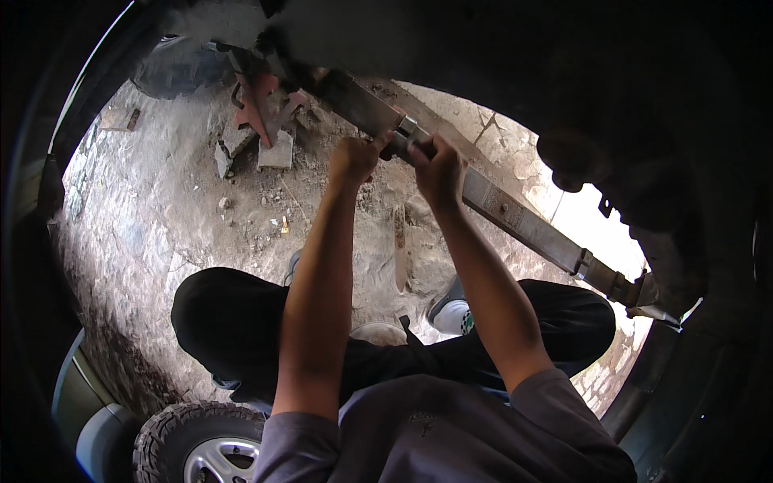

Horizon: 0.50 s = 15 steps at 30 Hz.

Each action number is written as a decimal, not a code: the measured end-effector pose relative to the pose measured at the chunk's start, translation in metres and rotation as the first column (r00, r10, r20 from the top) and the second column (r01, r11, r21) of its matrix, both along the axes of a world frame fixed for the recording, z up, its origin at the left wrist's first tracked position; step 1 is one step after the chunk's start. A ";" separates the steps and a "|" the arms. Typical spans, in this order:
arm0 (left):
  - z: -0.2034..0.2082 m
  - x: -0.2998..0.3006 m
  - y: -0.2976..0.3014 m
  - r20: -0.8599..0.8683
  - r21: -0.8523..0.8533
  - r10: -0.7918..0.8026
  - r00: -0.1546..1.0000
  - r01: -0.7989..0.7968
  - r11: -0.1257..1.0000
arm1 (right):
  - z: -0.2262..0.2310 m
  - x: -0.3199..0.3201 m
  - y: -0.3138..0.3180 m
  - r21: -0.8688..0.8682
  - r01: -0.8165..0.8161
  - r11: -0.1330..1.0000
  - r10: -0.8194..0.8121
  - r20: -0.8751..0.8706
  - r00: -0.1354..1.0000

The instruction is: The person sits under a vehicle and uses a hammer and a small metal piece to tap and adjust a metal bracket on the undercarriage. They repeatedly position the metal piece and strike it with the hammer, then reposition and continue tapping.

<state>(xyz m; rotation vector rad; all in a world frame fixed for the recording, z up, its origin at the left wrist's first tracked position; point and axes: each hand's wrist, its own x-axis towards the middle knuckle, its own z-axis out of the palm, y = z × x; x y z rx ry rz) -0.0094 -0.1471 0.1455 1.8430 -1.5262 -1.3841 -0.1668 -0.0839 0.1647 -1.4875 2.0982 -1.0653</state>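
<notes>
A long, flat steel leaf spring (523, 221) slopes from the upper middle down to the right under the vehicle. Around it, near its upper part, sits a shiny metal clamp (407, 125). My left hand (354, 158) is closed at the clamp's left side, thumb and forefinger pressed against it. On the other side my right hand (441, 169) curls its fingers round the clamp and the spring's edge. Both hands partly cover the clamp, so its lower side is hidden. Toward the spring's lower right end another band (583, 262) wraps it.
A red stand (256, 105) rises among broken concrete blocks (276, 151) at upper left. A brick (119, 119) lies farther left. Between my legs is a flat strip (400, 245) on dirt. A wheel (197, 443) rests at lower left. Dark bodywork (660, 97) arches overhead.
</notes>
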 end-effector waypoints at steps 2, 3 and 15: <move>0.002 0.002 0.005 -0.005 0.014 0.032 0.999 -0.031 0.999 | 0.002 0.005 0.009 -0.015 -0.024 1.000 0.024 -0.002 1.000; 0.002 0.004 0.006 -0.006 0.022 0.048 0.999 -0.048 0.999 | 0.004 0.005 0.008 0.004 -0.035 0.999 0.035 0.004 0.999; -0.003 -0.002 0.008 -0.108 0.006 0.100 0.989 -0.100 0.995 | 0.004 -0.002 -0.010 -0.055 0.002 0.998 -0.006 -0.078 0.997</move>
